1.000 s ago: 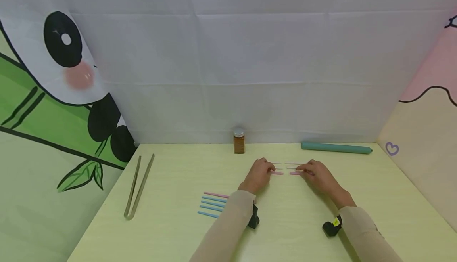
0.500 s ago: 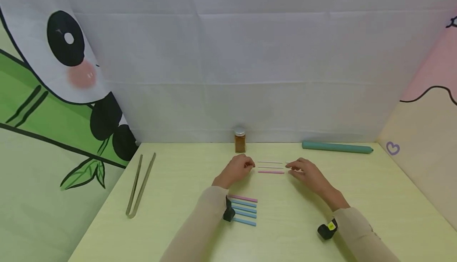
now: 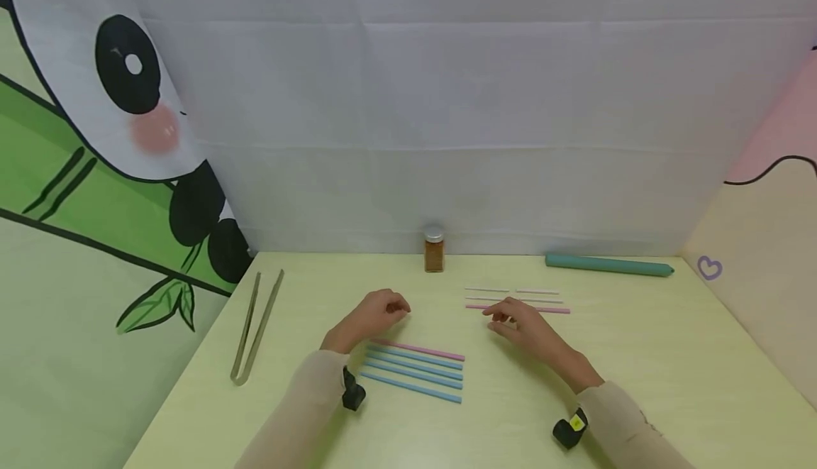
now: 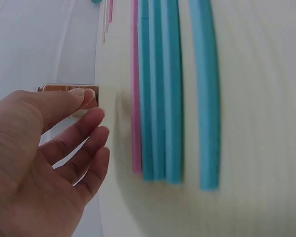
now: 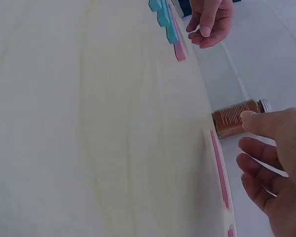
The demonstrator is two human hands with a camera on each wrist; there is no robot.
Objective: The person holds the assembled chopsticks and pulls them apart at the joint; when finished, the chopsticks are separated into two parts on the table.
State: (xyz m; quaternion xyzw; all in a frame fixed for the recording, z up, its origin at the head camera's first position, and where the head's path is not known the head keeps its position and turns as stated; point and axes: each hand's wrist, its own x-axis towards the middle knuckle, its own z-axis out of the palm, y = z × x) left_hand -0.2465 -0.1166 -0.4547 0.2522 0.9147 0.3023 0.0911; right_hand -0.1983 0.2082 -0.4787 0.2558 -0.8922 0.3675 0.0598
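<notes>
My left hand (image 3: 373, 316) hovers just behind the left ends of the near group of sticks, fingers loosely bent and holding nothing. That group has a pink stick (image 3: 418, 350) at its back and several blue sticks (image 3: 415, 389) in front, lying side by side. In the left wrist view, one blue stick (image 4: 207, 98) lies apart from the others. My right hand (image 3: 526, 330), also holding nothing, is over the table in front of the far group, partly covering it. There, thin pale sticks (image 3: 487, 289) and pink sticks (image 3: 552, 310) lie in rows, end to end.
A small jar (image 3: 434, 252) of brown contents with a silvery lid stands at the table's back edge. Right of it lies a long green roll (image 3: 606, 265). U-shaped tongs (image 3: 259, 334) lie at the left. A white sheet (image 3: 408, 100) hangs behind.
Both hands have drawn away from the far sticks. The left has moved left and nearer, uncovering much of the near group; the right has shifted slightly left and nearer.
</notes>
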